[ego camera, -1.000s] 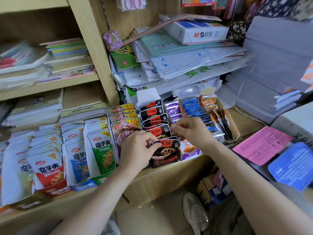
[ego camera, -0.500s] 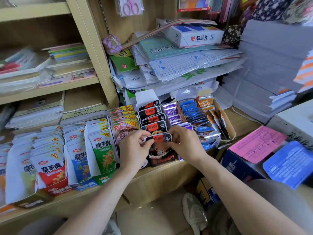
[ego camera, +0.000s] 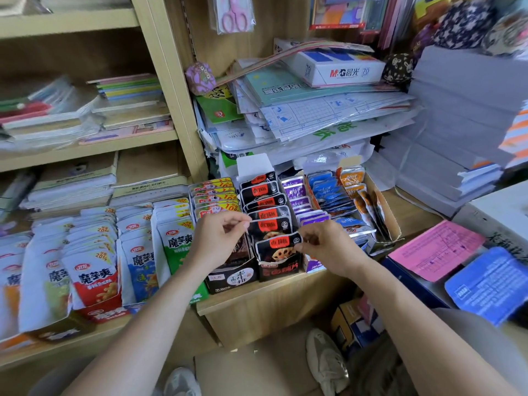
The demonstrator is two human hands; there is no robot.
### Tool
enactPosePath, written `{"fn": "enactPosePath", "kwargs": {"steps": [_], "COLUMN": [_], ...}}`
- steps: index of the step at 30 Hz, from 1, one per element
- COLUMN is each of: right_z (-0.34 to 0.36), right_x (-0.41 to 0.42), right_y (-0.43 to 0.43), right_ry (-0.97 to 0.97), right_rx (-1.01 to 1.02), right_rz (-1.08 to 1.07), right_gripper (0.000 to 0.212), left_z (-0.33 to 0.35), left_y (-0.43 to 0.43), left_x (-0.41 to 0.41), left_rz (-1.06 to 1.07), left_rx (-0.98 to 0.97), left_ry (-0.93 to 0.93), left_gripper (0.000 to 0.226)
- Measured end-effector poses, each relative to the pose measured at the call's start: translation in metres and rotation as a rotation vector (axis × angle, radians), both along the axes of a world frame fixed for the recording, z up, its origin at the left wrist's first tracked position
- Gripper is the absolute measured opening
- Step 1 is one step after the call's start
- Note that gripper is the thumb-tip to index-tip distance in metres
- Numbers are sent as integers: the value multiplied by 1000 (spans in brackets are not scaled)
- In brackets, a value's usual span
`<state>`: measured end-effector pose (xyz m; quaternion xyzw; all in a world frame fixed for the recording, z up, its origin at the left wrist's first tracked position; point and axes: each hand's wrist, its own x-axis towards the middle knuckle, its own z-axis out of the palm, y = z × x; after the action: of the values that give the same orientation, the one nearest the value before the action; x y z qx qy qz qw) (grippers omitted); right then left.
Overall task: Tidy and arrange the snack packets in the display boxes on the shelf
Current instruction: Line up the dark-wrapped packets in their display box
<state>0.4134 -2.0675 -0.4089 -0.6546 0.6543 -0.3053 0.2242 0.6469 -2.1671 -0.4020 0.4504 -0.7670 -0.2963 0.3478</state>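
Black snack packets, red labels, lotus-slice print, upright in display box

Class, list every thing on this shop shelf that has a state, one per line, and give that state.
left hand, pinching the top corner of the second black packet
right hand, pinching the right edge of the front black packet
front black packet, upright at the box's front
black display box, open, filled
orange packets, some slumped sideways
M&G box, closed, lying flat
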Motion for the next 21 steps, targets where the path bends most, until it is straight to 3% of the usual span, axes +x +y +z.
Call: {"fn": "enactPosePath", "kwargs": {"steps": [4,7,10,13,21], "right_z": [-6,1,5,4,-6], "right_x": [7,6,4,11,17], "right_y": [-3,2,7,6,3], "right_ry": [77,-21,-141,-116,-9], "right_rx": [26,-16,-109,-221,-131], "right_rz": [-33,-76,-164,-148,-37], "right_gripper": [26,14,29,52,42], "left_z": [5,1,-2,-3,-6], "left_y": [-4,-3,0,5,8], "left_x": [-6,-4,-3,-4,-10], "left_rz": [63,6,-54,-138,-25], "left_rx": [-25,31,39,50,-29], "left_ry": [144,129,147,132,7], "left_gripper": [13,14,16,12,7]}}
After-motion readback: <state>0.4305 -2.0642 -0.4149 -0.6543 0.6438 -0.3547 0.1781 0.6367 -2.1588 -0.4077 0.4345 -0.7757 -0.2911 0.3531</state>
